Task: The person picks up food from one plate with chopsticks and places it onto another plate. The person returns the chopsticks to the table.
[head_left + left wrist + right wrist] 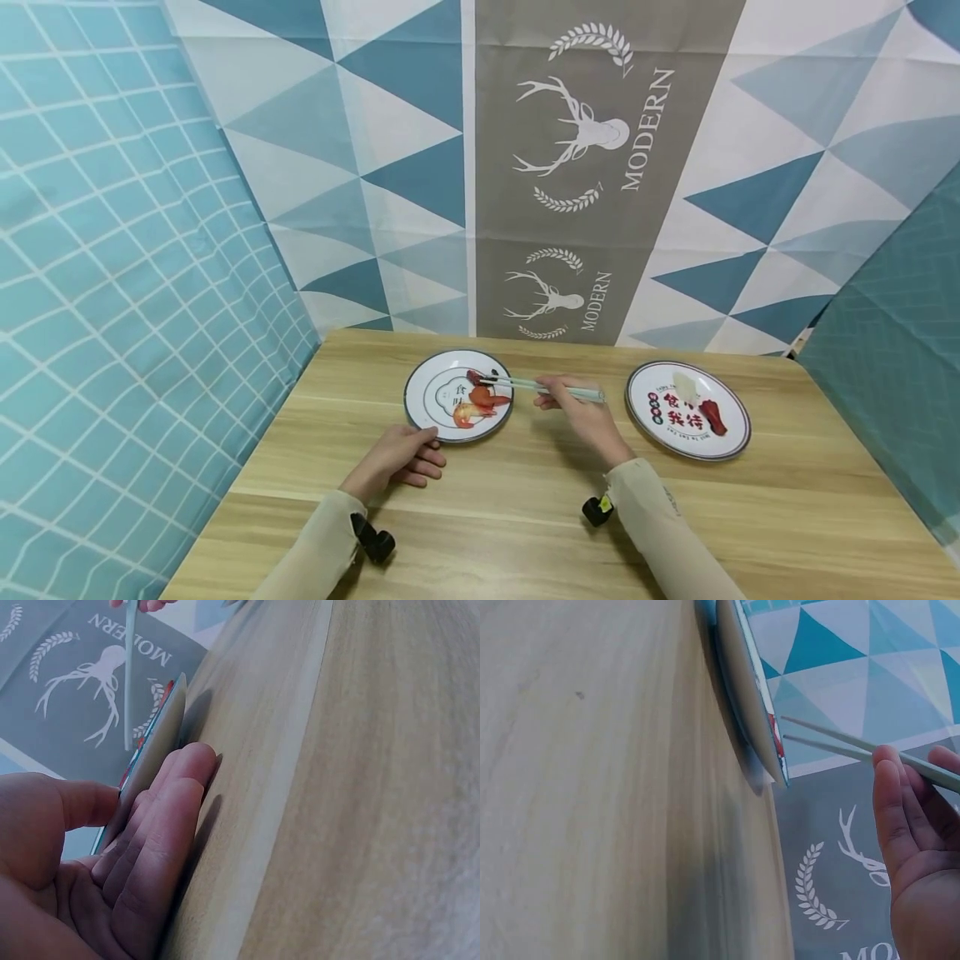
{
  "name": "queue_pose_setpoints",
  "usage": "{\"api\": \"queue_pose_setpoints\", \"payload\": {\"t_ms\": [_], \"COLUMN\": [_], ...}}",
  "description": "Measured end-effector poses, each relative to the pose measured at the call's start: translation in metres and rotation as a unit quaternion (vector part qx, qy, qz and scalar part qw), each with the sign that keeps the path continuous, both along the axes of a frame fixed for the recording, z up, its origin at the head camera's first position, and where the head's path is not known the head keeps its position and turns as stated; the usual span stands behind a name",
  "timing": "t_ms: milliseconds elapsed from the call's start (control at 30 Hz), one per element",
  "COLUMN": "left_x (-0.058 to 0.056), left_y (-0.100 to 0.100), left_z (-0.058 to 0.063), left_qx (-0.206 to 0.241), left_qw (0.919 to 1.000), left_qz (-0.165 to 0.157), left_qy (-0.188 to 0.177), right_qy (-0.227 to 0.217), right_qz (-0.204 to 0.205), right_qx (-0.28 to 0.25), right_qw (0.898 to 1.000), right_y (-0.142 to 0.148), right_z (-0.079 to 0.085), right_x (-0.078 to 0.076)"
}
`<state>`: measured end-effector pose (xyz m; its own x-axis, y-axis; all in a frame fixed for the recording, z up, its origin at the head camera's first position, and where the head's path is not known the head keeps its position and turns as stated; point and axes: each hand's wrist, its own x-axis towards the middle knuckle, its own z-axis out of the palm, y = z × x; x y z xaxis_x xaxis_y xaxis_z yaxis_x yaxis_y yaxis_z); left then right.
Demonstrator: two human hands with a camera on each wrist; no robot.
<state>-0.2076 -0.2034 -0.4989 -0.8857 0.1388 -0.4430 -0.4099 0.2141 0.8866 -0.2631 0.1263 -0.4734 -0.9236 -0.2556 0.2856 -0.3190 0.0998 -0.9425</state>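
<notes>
My right hand (583,415) holds a pair of pale green chopsticks (536,385), pointing left over the left white plate (427,398). Their tips reach a small dark red food piece (476,377) near the plate's far side. Beside it on the plate lie an orange-red food piece (489,397) and a shrimp (467,414). In the right wrist view the chopstick tips (784,727) are slightly apart, right by the plate's edge. My left hand (401,458) pinches the near rim of this plate, thumb (90,804) on the rim and fingers (161,847) beneath.
A second white plate (651,421) with red lettering stands to the right, bearing a pale, flat piece (684,389) and a dark red drumstick-like piece (712,417). Behind the wooden table (510,517) hangs a patterned cloth (562,208); a blue checked cloth (112,292) hangs at left.
</notes>
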Motion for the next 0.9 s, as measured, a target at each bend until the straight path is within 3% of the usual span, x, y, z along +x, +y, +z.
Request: {"api": "queue_pose_setpoints", "payload": {"t_ms": [667,900], "left_x": [-0.001,0.0], "left_y": [0.001,0.001], "left_z": [0.001,0.0], "left_qx": [-0.004,-0.004], "left_qw": [1.0,1.0], "left_qz": [0.003,0.002], "left_qy": [-0.001,-0.004], "right_qy": [0.083,0.084], "right_qz": [-0.035,-0.05], "right_qx": [0.087,0.088], "right_qw": [0.992,0.991], "right_y": [0.052,0.058], "right_z": [0.022,0.024], "right_x": [0.026,0.032]}}
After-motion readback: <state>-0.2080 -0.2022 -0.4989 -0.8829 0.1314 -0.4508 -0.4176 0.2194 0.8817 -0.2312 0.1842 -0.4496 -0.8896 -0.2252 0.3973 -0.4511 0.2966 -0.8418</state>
